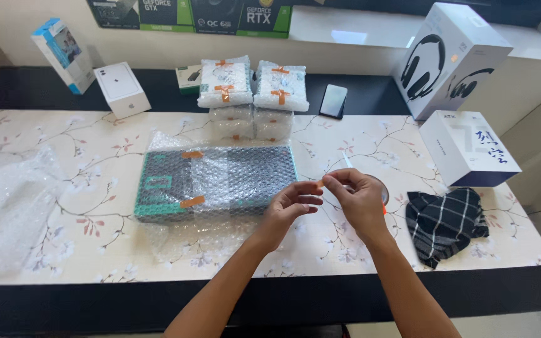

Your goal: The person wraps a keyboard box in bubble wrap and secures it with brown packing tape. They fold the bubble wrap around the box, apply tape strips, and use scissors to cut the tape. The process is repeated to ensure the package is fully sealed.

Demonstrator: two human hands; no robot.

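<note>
Just left of our hands lies a flat grey-and-teal box (215, 181) wrapped in bubble wrap and fastened with strips of orange tape. Behind it stand four small bubble-wrapped bundles (253, 94), stacked two high and taped the same way. A loose sheet of bubble wrap (4, 206) lies at the far left. At the back we see a small white box (122, 89), a blue-and-white carton (64, 54) and a dark phone (333, 101). To the right are a large white headphone box (452, 56), a lower white box (468, 148) and a crumpled dark checked cloth (446, 222). Nothing lies between our hands and the wrapped box.

Our left hand (289, 209) and right hand (358, 200) meet in front of us, fingertips pinched together on a short piece of orange tape (320, 183) (too small to tell more). A tape roll (381, 188) lies mostly hidden beneath the right hand, with a white pen-like stick (347, 160) just behind it.

The table (95, 250) carries a pale cloth printed with flowering branches, with a dark edge toward us. Beyond it runs a dark ledge below a cream wall.
</note>
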